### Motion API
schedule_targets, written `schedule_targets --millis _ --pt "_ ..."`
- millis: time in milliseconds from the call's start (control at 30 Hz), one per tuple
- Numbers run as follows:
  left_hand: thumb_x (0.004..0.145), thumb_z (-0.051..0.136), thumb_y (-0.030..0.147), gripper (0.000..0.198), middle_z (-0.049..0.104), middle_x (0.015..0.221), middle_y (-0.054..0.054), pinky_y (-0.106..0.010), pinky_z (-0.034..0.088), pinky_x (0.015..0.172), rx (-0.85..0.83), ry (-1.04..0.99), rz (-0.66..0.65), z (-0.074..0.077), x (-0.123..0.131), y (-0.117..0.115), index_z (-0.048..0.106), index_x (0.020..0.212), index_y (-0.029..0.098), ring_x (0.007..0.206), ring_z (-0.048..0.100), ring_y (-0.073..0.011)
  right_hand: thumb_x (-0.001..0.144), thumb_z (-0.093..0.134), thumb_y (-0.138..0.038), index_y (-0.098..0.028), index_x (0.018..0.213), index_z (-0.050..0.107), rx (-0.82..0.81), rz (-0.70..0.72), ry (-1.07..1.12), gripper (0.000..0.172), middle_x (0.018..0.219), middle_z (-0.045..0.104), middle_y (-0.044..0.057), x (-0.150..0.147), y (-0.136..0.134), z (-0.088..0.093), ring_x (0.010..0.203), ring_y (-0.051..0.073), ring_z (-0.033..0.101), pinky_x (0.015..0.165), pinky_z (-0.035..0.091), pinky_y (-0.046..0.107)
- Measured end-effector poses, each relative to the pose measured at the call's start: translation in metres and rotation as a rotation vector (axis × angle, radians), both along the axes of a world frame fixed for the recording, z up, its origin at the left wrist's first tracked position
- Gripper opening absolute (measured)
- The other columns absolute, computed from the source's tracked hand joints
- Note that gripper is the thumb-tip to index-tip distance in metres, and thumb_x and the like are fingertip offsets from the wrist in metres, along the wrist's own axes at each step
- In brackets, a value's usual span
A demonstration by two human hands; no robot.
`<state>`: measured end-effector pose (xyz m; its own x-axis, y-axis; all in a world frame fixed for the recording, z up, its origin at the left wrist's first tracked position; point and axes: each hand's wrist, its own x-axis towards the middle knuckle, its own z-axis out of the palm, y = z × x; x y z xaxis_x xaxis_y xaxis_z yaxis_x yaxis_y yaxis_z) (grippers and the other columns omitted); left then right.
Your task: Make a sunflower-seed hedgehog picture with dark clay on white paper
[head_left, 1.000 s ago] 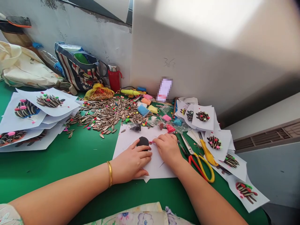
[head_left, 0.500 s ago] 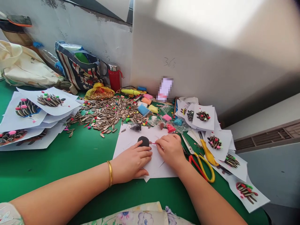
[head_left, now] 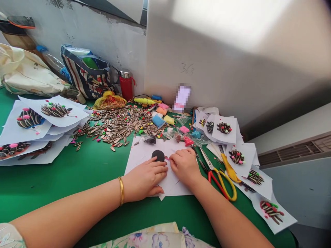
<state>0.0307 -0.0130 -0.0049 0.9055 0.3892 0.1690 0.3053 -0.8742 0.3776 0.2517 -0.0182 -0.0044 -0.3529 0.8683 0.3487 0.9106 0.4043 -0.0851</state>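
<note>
A round flat black piece [head_left: 158, 155], which looks like modelling clay, lies on white paper [head_left: 144, 151]. My left hand [head_left: 147, 181] rests flat on the paper with its fingers stretched, fingertips at the lower edge of the black piece. My right hand [head_left: 185, 165] is closed in a pinch just right of it, on a thin pink strip [head_left: 167, 158] whose tip reaches the black piece's right side. A small brown bit sits at that edge. Most of the strip is hidden by my fingers.
Scissors [head_left: 219, 175] and a yellow-handled cutter [head_left: 230, 168] lie right of my right hand. Sunflower seeds [head_left: 121, 124] are heaped behind the paper, beside coloured clay packets [head_left: 158, 120]. Paper cards with seed figures stand in piles left [head_left: 59, 112] and right [head_left: 226, 129].
My right hand has shifted slightly, its fingers closer to the black piece, and less of the pink strip shows. My left hand stays put.
</note>
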Motion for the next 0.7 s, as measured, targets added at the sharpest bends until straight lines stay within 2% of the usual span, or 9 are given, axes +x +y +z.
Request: schedule_targets --millis 700 --pt "0.088 0.063 0.046 0.055 0.059 0.136 -0.016 -0.049 0.023 0.119 0.015 0.009 0.002 -0.0008 -0.0006 0.0002 0.056 0.133 0.015 0.134 0.047 -0.0293 0.091 0.059 -0.021 -0.023 0.082 0.069 -0.046 0.003 0.012 0.013 0.078 0.066 0.001 0.0062 0.001 0.0026 0.081 0.017 0.052 0.089 0.025 0.036"
